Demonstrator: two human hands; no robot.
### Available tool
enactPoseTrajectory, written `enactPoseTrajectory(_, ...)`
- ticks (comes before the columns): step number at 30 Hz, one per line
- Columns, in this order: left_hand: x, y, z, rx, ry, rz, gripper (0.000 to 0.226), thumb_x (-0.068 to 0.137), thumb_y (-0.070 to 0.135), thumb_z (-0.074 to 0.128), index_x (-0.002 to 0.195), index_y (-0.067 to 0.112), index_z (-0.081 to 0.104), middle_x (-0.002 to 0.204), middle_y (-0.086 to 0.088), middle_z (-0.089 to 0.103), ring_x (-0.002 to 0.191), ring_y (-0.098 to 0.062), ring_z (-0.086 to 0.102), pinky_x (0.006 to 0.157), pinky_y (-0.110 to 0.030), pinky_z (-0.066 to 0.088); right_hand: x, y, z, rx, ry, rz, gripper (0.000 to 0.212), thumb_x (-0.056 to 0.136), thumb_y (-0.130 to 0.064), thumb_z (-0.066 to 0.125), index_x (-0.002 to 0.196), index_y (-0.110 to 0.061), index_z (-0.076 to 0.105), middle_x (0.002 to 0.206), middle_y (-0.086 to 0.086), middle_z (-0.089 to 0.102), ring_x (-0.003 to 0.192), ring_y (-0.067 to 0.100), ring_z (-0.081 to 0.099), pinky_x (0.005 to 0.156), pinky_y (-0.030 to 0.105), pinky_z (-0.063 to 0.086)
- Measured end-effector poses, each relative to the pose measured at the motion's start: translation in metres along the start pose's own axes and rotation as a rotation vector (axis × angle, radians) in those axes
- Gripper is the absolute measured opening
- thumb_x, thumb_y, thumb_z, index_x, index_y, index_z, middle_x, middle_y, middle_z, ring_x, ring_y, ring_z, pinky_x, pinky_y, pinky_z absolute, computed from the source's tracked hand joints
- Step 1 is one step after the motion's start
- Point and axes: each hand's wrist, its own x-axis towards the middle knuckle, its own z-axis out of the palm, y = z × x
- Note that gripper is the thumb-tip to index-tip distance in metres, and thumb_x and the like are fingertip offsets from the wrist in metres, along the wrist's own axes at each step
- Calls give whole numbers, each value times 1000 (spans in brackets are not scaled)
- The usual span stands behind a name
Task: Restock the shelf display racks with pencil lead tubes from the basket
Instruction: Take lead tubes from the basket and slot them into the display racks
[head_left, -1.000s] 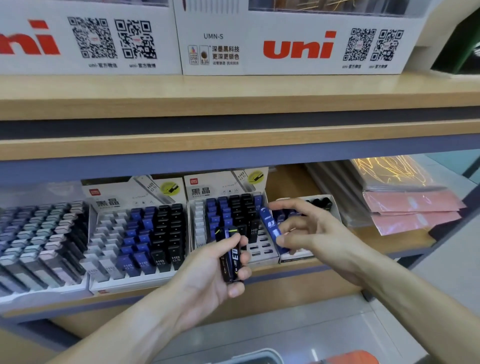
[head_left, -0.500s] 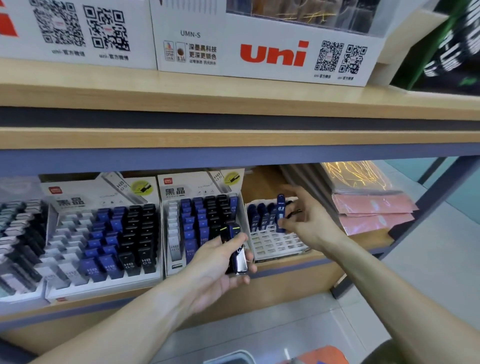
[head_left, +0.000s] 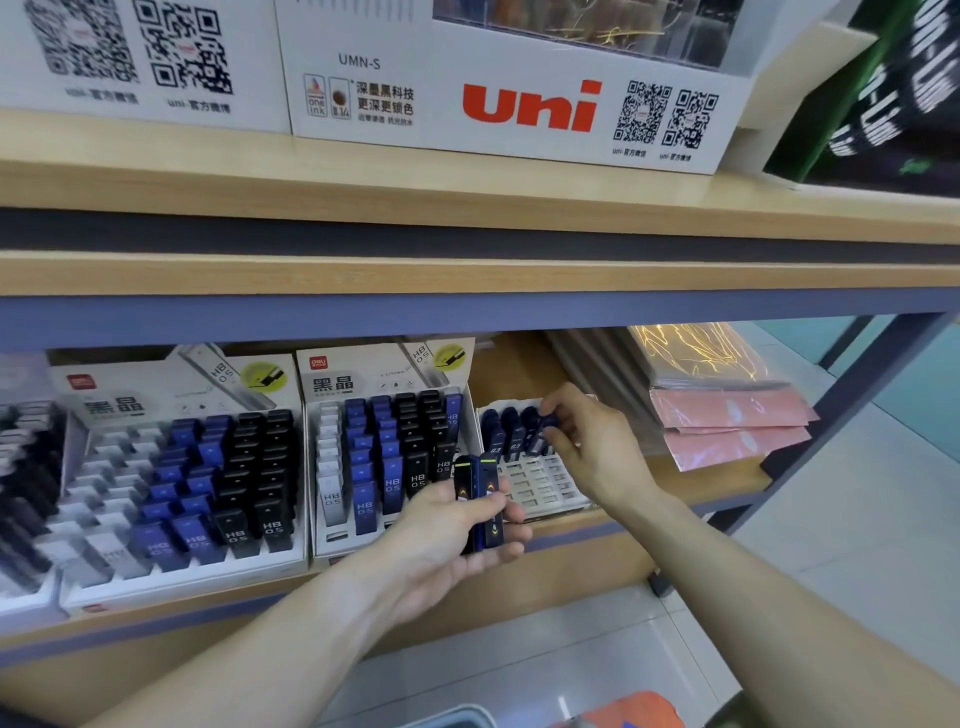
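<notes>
The person stands at a wooden shelf (head_left: 675, 470) with both bare arms reaching in. The left hand (head_left: 447, 535) hovers in front of the shelf edge, its fingers (head_left: 511, 519) and thumb curled round a small bunch of dark blue pencil lead tubes (head_left: 480, 501), held upright with their yellow-marked tops showing above the thumb. The right hand (head_left: 587, 441) reaches further in over a small white rack (head_left: 540, 480), the rightmost of the displays. Its fingers are bent and pinch one blue tube (head_left: 540, 434) at the top, the tube standing roughly upright in the rack's back row beside three other dark blue tubes already there. The rack's front slots show bare white.

Just left of it sits a taller display rack (head_left: 332, 540) filled with white, blue and black tubes marked HB 0.5, and left again a wider rack (head_left: 182, 571) with the same colours. To the right on the shelf lie pink packets (head_left: 727, 426) in clear wrap. On the shelf above stand white boxes (head_left: 519, 104) printed "uni" in red. At the bottom edge a grey rim and something orange show, too cropped to identify.
</notes>
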Motion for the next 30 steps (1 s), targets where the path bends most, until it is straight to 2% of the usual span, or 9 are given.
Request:
enactPoseTrajectory(6,1,-1,-2,9,-5,1,21,100,4,59,119,0,67,97,-19,73,88,-32,73,76,-39,63,2,-3,1,-34,-85,-104,26,91,-4,64,106,-23,56,87,-11,61,74,6,51,63,12,36)
enactPoseTrajectory(8,1,0,-2,1,-10,-5,21,100,3,59,119,0,67,100,-22,74,89,-33,73,78,-40,63,3,-5,0,-61,-111,-142,25,91,-4,65,105,-23,56,87,-13,60,74,7,49,63,18,37)
enactPoseTrajectory(12,-1,1,-3,-33,-15,-27,22,99,-2,57,118,-2,67,111,-29,72,96,-38,74,81,-43,63,5,-4,2,-76,-124,-153,27,90,-4,65,104,-24,55,90,-10,64,78,11,55,67,33,48)
enactPoseTrajectory(16,-2,0,-2,-53,-21,-33,24,98,-5,55,119,-3,67,109,-29,72,101,-42,73,84,-46,62,5,-4,6,-55,-18,-101,28,90,-4,67,107,-23,56,91,-7,65,76,12,59,69,27,50)
enactPoseTrajectory(19,-2,-1,-2,-61,-35,-25,24,99,-5,54,121,-5,64,107,-28,73,99,-40,74,85,-46,62,6,-2,8,-69,63,-44,24,86,-5,72,102,-21,65,97,-3,63,78,17,65,73,34,56)
enactPoseTrajectory(23,-4,-2,-1,-54,-60,-3,24,100,-2,55,123,-5,62,108,-27,73,100,-38,74,80,-41,64,6,1,13,-87,70,22,18,85,-4,75,99,-14,75,101,0,64,79,20,68,76,35,57)
enactPoseTrajectory(27,-7,-2,-1,-35,-67,19,24,101,3,57,123,-3,62,108,-24,75,99,-35,75,72,-33,64,4,-5,10,-135,62,27,23,87,-4,70,107,-15,74,107,0,59,83,19,66,76,32,55)
enactPoseTrajectory(30,-9,0,-1,-27,-73,30,23,100,4,58,122,-2,62,108,-23,75,99,-34,75,72,-32,64,1,-24,-1,13,90,123,17,90,-10,69,105,-19,71,93,-5,67,76,12,64,72,28,54)
